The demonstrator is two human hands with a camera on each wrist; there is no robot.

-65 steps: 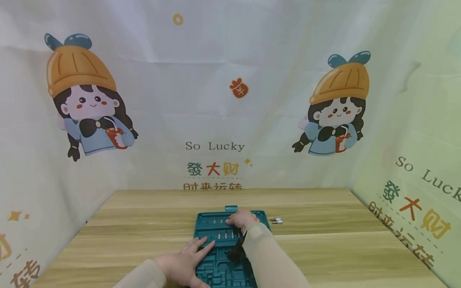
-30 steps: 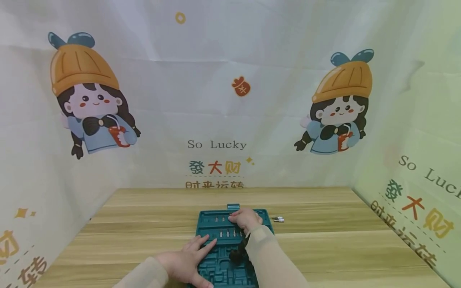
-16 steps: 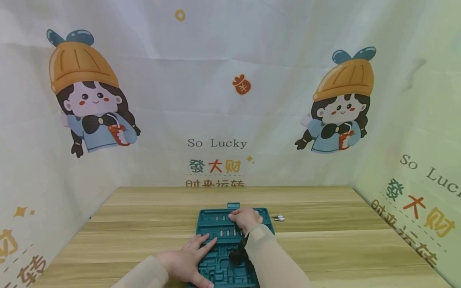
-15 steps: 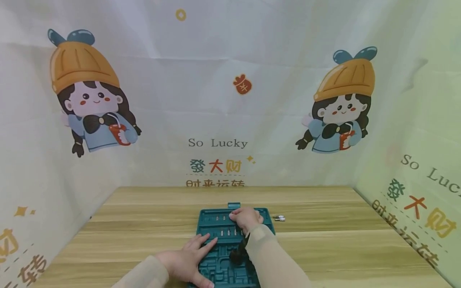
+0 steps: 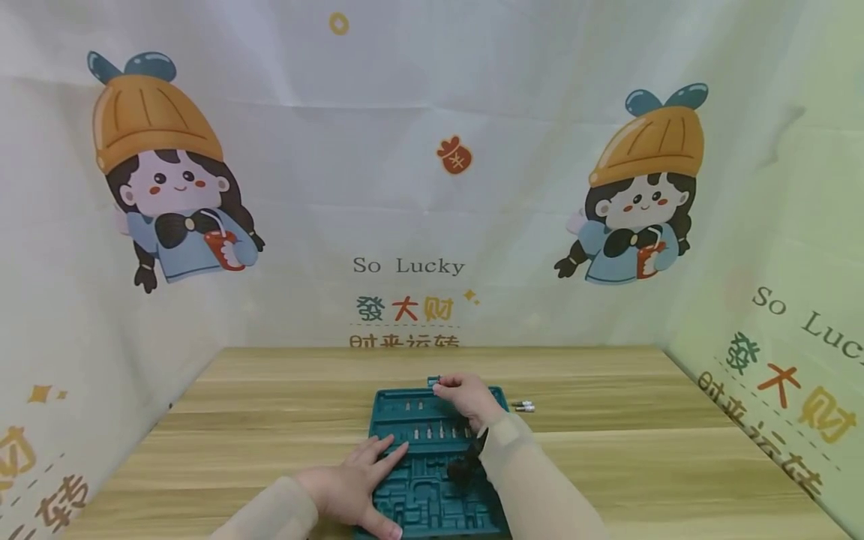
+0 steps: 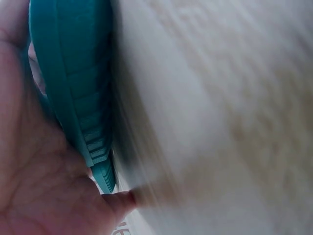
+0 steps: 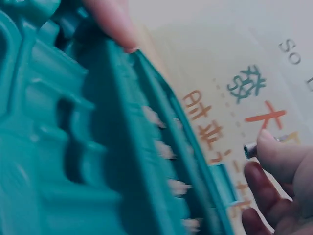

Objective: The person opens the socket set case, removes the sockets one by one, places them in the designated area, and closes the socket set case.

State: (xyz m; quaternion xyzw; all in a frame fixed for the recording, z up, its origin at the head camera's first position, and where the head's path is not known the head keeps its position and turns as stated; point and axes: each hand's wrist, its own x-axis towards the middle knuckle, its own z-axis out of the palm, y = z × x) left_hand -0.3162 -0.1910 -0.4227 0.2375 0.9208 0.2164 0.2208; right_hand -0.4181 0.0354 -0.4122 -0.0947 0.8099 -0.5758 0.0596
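In the lower middle of the head view, the left hand point(image 5: 354, 487) lies flat with its fingers straight, pressing on the left part of a teal moulded plastic tool case tray point(image 5: 418, 480) that sits on the pale wood-grain table point(image 5: 641, 450). The left wrist view, badly blurred, shows the palm point(image 6: 39, 186) against the ribbed teal edge of the same tray point(image 6: 73, 83), with the thumb tip touching the table beside it.

Just right of that hand, a black object point(image 5: 466, 471) hangs under the right wrist, over the tray; what it is cannot be told. Farther up the frame, the right hand point(image 5: 469, 397) reaches to the far edge of the tray, its fingers curled. In the right wrist view, at the right edge of the frame, the thumb and fingers pinch a small silver metal bit point(image 7: 251, 148), held above the tray's far rim point(image 7: 146, 122). Rows of small pale bits point(image 5: 432, 431) stand in slots across the upper part of the tray.

To the right of the tray's far corner, near but apart from it, two small silver sockets point(image 5: 522, 406) lie on the table. Beyond the table, filling the upper frame, hangs a pale printed cloth backdrop point(image 5: 405, 187) with cartoon girls in orange hats and the words "So Lucky".
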